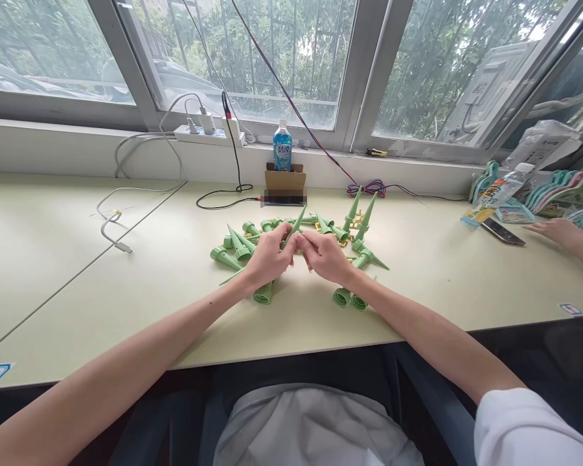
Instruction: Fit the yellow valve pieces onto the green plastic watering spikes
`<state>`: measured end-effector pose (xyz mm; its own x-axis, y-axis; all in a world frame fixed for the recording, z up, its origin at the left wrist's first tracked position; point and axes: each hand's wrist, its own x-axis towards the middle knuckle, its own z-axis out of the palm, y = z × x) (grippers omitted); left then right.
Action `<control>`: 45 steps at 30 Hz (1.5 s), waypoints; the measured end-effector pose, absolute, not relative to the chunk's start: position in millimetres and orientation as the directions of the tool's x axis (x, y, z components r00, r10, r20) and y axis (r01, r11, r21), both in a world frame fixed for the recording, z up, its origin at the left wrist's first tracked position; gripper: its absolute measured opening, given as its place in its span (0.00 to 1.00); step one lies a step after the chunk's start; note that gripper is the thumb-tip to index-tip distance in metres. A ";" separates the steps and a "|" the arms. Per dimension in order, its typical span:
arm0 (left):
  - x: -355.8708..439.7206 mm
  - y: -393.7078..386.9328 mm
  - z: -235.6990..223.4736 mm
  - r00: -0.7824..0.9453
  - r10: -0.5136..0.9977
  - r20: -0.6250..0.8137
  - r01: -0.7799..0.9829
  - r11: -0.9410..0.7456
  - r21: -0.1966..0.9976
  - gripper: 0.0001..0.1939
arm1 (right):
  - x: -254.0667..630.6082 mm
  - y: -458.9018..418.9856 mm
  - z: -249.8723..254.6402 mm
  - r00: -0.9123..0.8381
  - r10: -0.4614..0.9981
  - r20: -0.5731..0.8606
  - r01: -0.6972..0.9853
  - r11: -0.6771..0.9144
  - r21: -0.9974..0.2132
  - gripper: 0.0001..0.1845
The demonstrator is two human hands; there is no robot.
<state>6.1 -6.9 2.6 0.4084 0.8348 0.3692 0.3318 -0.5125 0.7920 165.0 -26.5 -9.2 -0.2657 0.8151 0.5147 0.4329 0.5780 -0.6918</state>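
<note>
Above the middle of the table, my left hand (pixel 268 255) is closed around a green plastic watering spike (pixel 299 219), its pointed end tilting up and away. My right hand (pixel 327 255) meets it at the fingertips, pinched together; what lies between those fingers is hidden. More green spikes (pixel 226 257) lie to the left and behind my hands. Two spikes (pixel 365 219) stand point-up at the back right, beside small yellow plastic parts (pixel 356 220). Threaded open ends of other spikes (pixel 341 297) face me near my right forearm.
A blue-labelled bottle (pixel 282 149) stands behind a small cardboard box (pixel 285 178) by the window. A white cable (pixel 119 239) lies at left. To the right are a clear bottle (pixel 496 194), a phone (pixel 502 232) and another person's hand (pixel 556 230).
</note>
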 end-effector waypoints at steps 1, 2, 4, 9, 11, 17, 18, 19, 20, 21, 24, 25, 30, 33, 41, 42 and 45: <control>6.3 -7.0 2.8 0.408 0.836 0.368 0.333 -0.511 0.792 0.15 | 165.0 -26.5 -9.2 -0.267 0.815 0.515 0.432 0.579 -0.692 0.23; 6.4 -7.1 3.0 0.407 0.837 0.367 0.336 -0.510 0.792 0.15 | 165.0 -26.5 -9.2 -0.267 0.815 0.513 0.433 0.578 -0.692 0.23; 6.6 -7.0 3.1 0.406 0.838 0.363 0.341 -0.508 0.791 0.15 | 165.0 -26.6 -9.0 -0.268 0.818 0.509 0.438 0.574 -0.693 0.23; 6.5 -6.3 2.2 0.412 0.838 0.357 0.344 -0.506 0.791 0.15 | 165.5 -26.6 -8.9 -0.268 0.818 0.508 0.450 0.573 -0.685 0.23; 6.5 -6.3 2.1 0.418 0.835 0.358 0.343 -0.510 0.789 0.14 | 165.8 -26.5 -9.2 -0.270 0.817 0.509 0.449 0.574 -0.684 0.23; 6.2 -7.1 3.0 0.425 0.838 0.344 0.366 -0.506 0.781 0.14 | 166.2 -26.1 -9.8 -0.272 0.810 0.519 0.442 0.584 -0.681 0.23; 6.2 -7.1 3.0 0.424 0.838 0.344 0.367 -0.506 0.780 0.14 | 166.2 -26.1 -9.8 -0.274 0.809 0.520 0.440 0.586 -0.680 0.23; 6.2 -7.0 3.0 0.424 0.837 0.345 0.366 -0.507 0.780 0.14 | 166.2 -26.1 -9.8 -0.275 0.808 0.522 0.439 0.588 -0.679 0.23; 6.3 -7.0 2.9 0.424 0.836 0.347 0.366 -0.509 0.779 0.14 | 166.2 -26.1 -9.7 -0.275 0.807 0.523 0.438 0.589 -0.679 0.23; 6.3 -6.9 2.9 0.424 0.835 0.350 0.367 -0.512 0.777 0.14 | 166.2 -26.1 -9.7 -0.276 0.807 0.522 0.439 0.589 -0.678 0.23; 6.6 -7.1 3.1 0.422 0.834 0.356 0.373 -0.517 0.771 0.14 | 166.1 -26.0 -9.8 -0.273 0.807 0.524 0.443 0.589 -0.676 0.24; 6.7 -7.2 3.3 0.420 0.834 0.358 0.374 -0.519 0.769 0.14 | 166.1 -25.9 -9.9 -0.273 0.806 0.525 0.442 0.589 -0.676 0.24; 7.0 -8.1 4.3 0.418 0.832 0.365 0.375 -0.524 0.765 0.14 | 166.3 -25.4 -10.5 -0.275 0.805 0.526 0.439 0.592 -0.677 0.25; 7.1 -8.2 4.3 0.419 0.831 0.364 0.374 -0.524 0.765 0.14 | 166.5 -25.1 -10.7 -0.272 0.806 0.526 0.445 0.590 -0.674 0.25; 7.5 -8.0 4.2 0.420 0.831 0.364 0.369 -0.523 0.768 0.14 | 166.6 -25.2 -10.0 -0.275 0.805 0.526 0.465 0.590 -0.660 0.24; 7.6 -8.1 4.3 0.421 0.832 0.361 0.369 -0.521 0.770 0.14 | 166.7 -25.3 -9.9 -0.275 0.804 0.527 0.465 0.591 -0.659 0.24; 7.7 -8.2 4.7 0.425 0.833 0.354 0.368 -0.516 0.774 0.13 | 166.9 -25.5 -9.9 -0.278 0.803 0.528 0.465 0.593 -0.657 0.24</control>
<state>7.7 -8.2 4.7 0.4250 0.8333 0.3536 0.3679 -0.5159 0.7736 166.9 -25.5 -9.9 -0.2780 0.8028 0.5275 0.4651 0.5930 -0.6573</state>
